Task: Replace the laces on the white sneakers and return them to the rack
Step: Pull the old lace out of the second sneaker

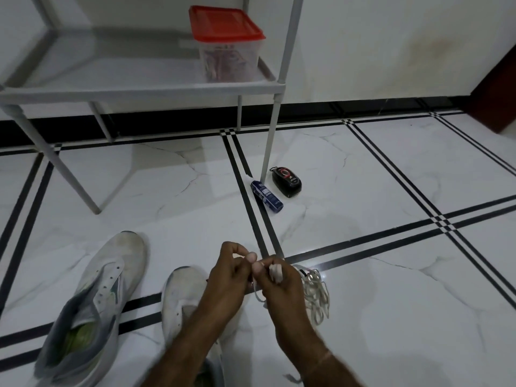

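Two white sneakers lie on the floor without laces: the left sneaker (pixel 103 300) has bare eyelets, and the right sneaker (pixel 184 297) is partly hidden under my left forearm. My left hand (pixel 229 272) and my right hand (pixel 279 280) meet above the floor, both pinching a white lace (pixel 275 272) bunched in the right fingers. A strand hangs down between the hands. A loose pile of white laces (pixel 317 294) rests on the floor just right of my right hand.
A white metal rack (pixel 139 90) stands at the back left, with a clear box under a red lid (pixel 226 43) on its shelf. By the rack's front right leg lie a blue tube (pixel 266 195) and a black shoe-polish sponge (pixel 287 181).
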